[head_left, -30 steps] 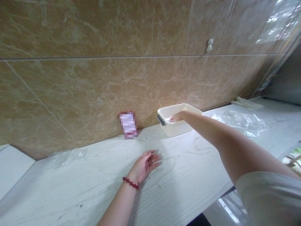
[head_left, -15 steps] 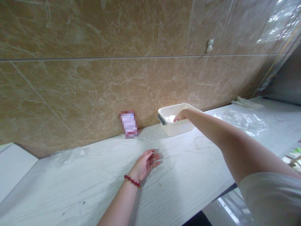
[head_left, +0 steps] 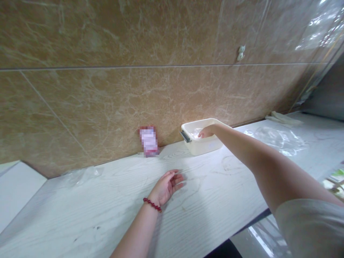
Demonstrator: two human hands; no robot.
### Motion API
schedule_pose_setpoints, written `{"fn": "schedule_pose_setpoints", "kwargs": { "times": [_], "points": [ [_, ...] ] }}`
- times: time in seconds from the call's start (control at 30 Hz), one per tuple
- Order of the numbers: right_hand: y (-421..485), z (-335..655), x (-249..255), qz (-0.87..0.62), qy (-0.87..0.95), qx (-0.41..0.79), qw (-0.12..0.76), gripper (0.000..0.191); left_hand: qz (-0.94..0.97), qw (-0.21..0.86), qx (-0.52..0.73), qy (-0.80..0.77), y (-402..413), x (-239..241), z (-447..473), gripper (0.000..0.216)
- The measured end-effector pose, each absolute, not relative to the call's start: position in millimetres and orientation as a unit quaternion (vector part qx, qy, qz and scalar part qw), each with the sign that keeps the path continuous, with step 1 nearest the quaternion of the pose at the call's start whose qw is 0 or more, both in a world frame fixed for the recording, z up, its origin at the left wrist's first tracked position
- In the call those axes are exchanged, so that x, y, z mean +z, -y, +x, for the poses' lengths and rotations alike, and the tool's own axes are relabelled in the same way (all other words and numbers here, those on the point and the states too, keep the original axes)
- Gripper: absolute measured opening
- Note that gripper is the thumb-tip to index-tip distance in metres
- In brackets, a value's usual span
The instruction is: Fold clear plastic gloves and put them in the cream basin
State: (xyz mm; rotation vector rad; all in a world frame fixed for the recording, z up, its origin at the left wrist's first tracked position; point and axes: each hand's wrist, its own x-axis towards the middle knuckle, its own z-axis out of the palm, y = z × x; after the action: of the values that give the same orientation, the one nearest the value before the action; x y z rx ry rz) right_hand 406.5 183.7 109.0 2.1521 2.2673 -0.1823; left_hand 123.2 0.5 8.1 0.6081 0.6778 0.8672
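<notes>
My right hand [head_left: 206,131] reaches down into a cream plastic bin [head_left: 206,147] with a grey handle clip, which stands against the wall. Its fingers are drawn together at a whitish, partly clear item [head_left: 197,132] inside the bin; their tips are partly hidden, and the item's kind does not show. My left hand [head_left: 167,187], with a dark red bead bracelet [head_left: 152,204] at the wrist, rests on its side by the white wood-grain counter [head_left: 120,190]. The left fingers are loosely curled and apart, holding nothing.
A pixelated red and pale rectangular item [head_left: 148,141] leans on the brown tiled wall [head_left: 120,96]. Clear plastic film [head_left: 279,139] lies on the right, with a pale cloth-like item [head_left: 286,119] behind it. More film [head_left: 84,175] and a white panel [head_left: 20,193] are at left.
My right hand has shifted slightly inside the bin, and the whitish item beside its fingers looks clearer and larger. My left hand stays in place; the view has moved slightly.
</notes>
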Motion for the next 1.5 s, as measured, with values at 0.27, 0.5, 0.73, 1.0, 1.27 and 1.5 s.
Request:
{"fn": "schedule_pose_setpoints", "kwargs": {
  "times": [0.27,0.5,0.73,1.0,1.27,1.5],
  "points": [
    [-157.9,394.0,140.5,0.615,-0.746,-0.182,0.177,0.03,0.29,0.811,0.404,-0.309,-1.4,5.9,122.7,0.014],
    [-128.3,369.1,169.9,0.657,-0.748,0.043,0.076,0.014,0.281,0.81,0.407,-0.314,0.0,9.4,122.6,0.014],
    [-72.5,324.1,165.2,0.633,-0.761,0.037,-0.137,0.011,0.287,0.813,0.404,-0.304,2.9,14.3,123.0,0.015],
    [-36.3,261.8,70.5,0.478,-0.817,-0.175,-0.271,0.022,0.291,0.823,0.406,-0.27,1.3,10.3,123.3,0.015],
    [-35.8,241.8,6.8,0.463,-0.756,-0.244,-0.393,0.028,0.316,0.807,0.427,-0.257,2.1,9.4,127.2,0.008],
    [-42.7,249.5,7.5,0.471,-0.746,-0.28,-0.379,0.03,0.317,0.766,0.465,-0.311,4.4,13.5,121.9,0.013]
  ]
}}
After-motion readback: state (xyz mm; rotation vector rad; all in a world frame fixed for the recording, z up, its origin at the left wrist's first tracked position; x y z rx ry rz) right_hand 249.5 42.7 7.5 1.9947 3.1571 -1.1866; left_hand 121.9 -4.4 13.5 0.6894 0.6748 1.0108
